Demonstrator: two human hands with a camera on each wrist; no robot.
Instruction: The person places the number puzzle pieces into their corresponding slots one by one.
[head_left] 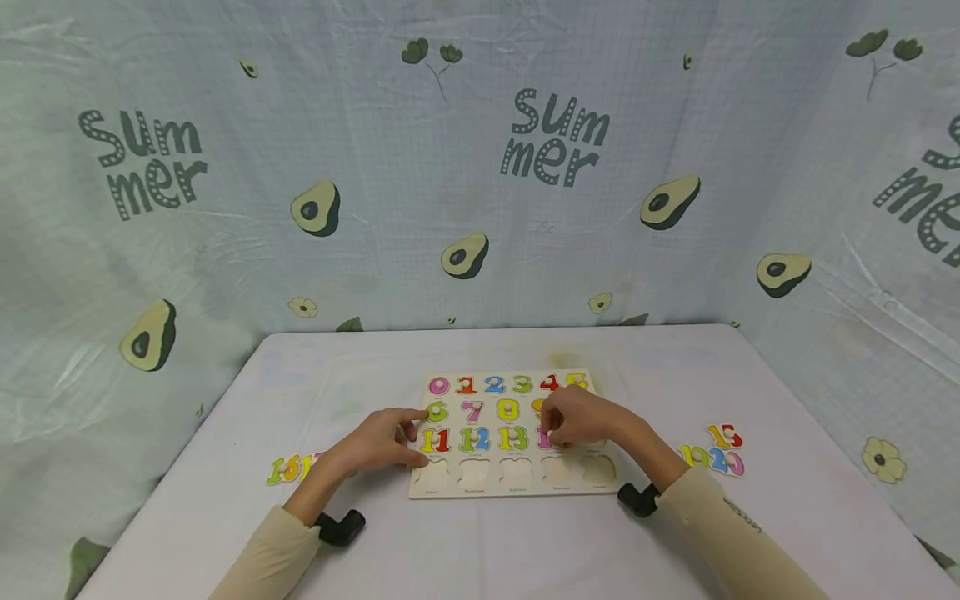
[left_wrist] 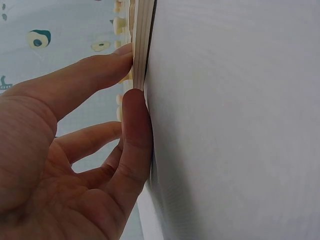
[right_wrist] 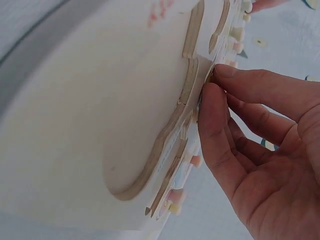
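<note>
Right hand [head_left: 583,416]: thumb and forefinger pinched together at the pink number piece [head_left: 543,438] in the board's third row, mostly hidden by the fingers; whether it sits flush cannot be told. Left hand [head_left: 384,439]: thumb and forefinger spread apart, touching the left edge of the number board [head_left: 492,412], apparently to steady it. The board lies flat on the table [head_left: 412,550], its bottom-row hollows [head_left: 473,475] bare. Farther out, the 15 [head_left: 724,435], 19 [head_left: 693,455] and 20 [head_left: 726,462] lie to the right, the 16 [head_left: 285,469] to the left. Step in hand, as judged: seating the pink piece. Next move would call for aligning it, pressing it down and letting go, then reaching right for the 15.
</note>
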